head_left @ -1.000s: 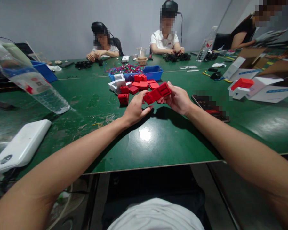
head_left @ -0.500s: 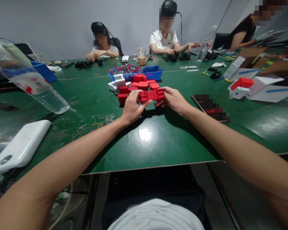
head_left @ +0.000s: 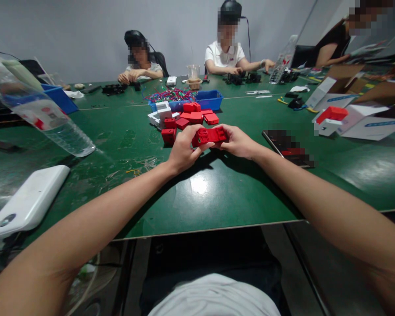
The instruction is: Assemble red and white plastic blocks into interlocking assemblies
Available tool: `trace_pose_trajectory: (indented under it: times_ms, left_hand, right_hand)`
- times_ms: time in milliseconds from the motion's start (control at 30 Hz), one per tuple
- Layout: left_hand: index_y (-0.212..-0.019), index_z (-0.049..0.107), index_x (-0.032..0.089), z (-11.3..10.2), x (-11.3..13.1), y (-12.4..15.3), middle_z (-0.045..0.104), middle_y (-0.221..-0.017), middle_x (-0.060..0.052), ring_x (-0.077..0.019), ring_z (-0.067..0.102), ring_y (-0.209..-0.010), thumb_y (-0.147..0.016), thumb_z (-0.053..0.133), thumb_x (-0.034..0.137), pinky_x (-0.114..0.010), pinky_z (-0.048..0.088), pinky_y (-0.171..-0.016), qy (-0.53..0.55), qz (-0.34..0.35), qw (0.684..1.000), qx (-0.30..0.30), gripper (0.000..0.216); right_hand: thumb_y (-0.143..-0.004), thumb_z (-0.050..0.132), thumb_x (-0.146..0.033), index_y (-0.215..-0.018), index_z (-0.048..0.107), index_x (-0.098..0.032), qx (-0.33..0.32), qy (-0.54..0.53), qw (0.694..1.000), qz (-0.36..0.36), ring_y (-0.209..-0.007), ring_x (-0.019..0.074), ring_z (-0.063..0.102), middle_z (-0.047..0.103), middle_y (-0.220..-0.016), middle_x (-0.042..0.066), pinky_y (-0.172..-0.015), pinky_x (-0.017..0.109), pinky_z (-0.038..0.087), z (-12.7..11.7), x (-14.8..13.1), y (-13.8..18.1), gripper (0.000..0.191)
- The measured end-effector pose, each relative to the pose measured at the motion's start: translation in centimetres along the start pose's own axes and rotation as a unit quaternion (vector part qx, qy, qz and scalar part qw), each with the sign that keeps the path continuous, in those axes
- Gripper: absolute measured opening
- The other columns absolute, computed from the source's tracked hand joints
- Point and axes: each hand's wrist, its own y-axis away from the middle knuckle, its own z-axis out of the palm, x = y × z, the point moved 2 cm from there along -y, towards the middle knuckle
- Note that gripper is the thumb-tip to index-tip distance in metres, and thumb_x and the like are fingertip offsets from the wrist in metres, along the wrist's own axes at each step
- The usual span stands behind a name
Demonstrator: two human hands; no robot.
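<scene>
- Left hand (head_left: 184,148) and right hand (head_left: 237,141) grip opposite ends of a red part (head_left: 211,137), held over the desk (head_left: 230,193).
- Risk: red part may slip or tip if either hold loosens.
- Red blocks (head_left: 195,117) lie just beyond left hand; a forward bump could scatter them.
- Beside these, white blocks (head_left: 165,110); behind, blue tray (head_left: 214,104) with wires (head_left: 174,95). Phone (head_left: 291,151) apart, rightward.

We hold red part (head_left: 212,138) between left hand (head_left: 184,147) and right hand (head_left: 239,141) over green table (head_left: 197,210), back from near edge. Beyond: red pieces (head_left: 195,117), white pieces (head_left: 165,110), blue tray (head_left: 211,104). 2 co-workers (head_left: 224,55) in black headgear at far edge.
</scene>
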Motion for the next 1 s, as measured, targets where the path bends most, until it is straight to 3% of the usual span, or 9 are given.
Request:
trace_pose_trajectory:
  times_ms: [133,467,633,867,1000]
  left_hand:
    - [-0.111,0.054,0.018,0.0,0.2,0.1,0.065,-0.099,-0.006,-0.0169,0.061,-0.083,-0.091,0.059,0.056,-0.03,0.05,-0.078,0.022,-0.004,1.0,-0.018,0.043]
    - [-0.119,0.044,0.017,0.6,-1.3,0.0,0.063,-0.11,-0.011,-0.0199,0.063,-0.098,-0.096,0.044,0.059,-0.033,0.05,-0.09,0.047,-0.072,0.996,-0.027,0.048]
    - [-0.122,0.042,0.017,0.7,-1.6,0.1,0.065,-0.108,-0.012,-0.0215,0.065,-0.095,-0.097,0.039,0.062,-0.036,0.051,-0.088,0.067,-0.109,0.991,-0.038,0.052]
    - [-0.122,0.042,0.018,0.6,-1.3,0.0,0.065,-0.109,-0.012,-0.0225,0.065,-0.097,-0.097,0.043,0.059,-0.039,0.051,-0.09,0.069,-0.114,0.99,-0.044,0.048]
    - [-0.126,0.039,0.019,0.6,-1.4,0.0,0.065,-0.115,-0.012,-0.0223,0.067,-0.1,-0.095,0.049,0.057,-0.038,0.052,-0.091,0.084,-0.158,0.984,-0.025,0.05]
  right_hand:
    - [-0.06,0.081,-0.022,-0.098,0.059,-0.015,-0.007,0.025,1.0,-0.013,-0.082,0.0169,0.067,0.071,-0.092,0.003,-0.084,0.033,0.054,0.0,0.0,0.1,0.045]
    - [-0.059,0.085,-0.031,-0.09,0.063,-0.015,0.03,0.093,0.995,-0.033,-0.081,0.0188,0.066,0.071,-0.088,0.003,-0.078,0.032,0.053,0.0,0.1,0.2,0.042]
    - [-0.06,0.087,-0.034,-0.089,0.067,-0.015,0.052,0.136,0.988,-0.055,-0.084,0.0218,0.067,0.07,-0.084,0.003,-0.079,0.034,0.054,-0.2,0.3,0.3,0.04]
    - [-0.056,0.09,-0.035,-0.098,0.065,-0.015,0.051,0.063,0.996,-0.039,-0.086,0.0217,0.07,0.073,-0.093,0.005,-0.085,0.036,0.055,0.1,-0.1,0.3,0.052]
    - [-0.06,0.088,-0.04,-0.101,0.059,-0.016,0.062,0.015,0.998,-0.008,-0.069,0.0161,0.068,0.072,-0.085,0.003,-0.065,0.029,0.056,0.6,-0.3,0.3,0.056]
